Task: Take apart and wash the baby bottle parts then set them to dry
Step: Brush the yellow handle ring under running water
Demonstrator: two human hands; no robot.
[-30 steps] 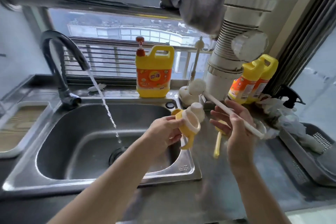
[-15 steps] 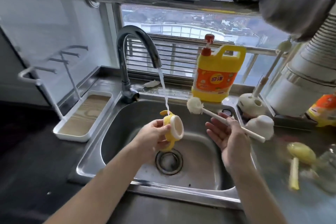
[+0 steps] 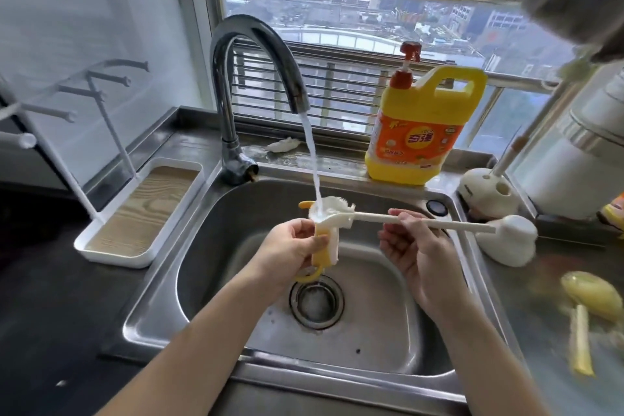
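- Over the sink, under running water, the left hand curls its fingers round the yellow bottle collar.
- The right hand pinches the brush with its fingers, bristles touching the collar's top.

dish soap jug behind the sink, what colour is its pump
Red pump on a yellow jug, orange label; head view.

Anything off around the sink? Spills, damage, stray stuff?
Nothing spilled or damaged. Water lands on the brush and yellow collar held over the sink. Only strays: a crumpled white scrap on the ledge behind the faucet, and yellow parts lying loose on the counter right of it.
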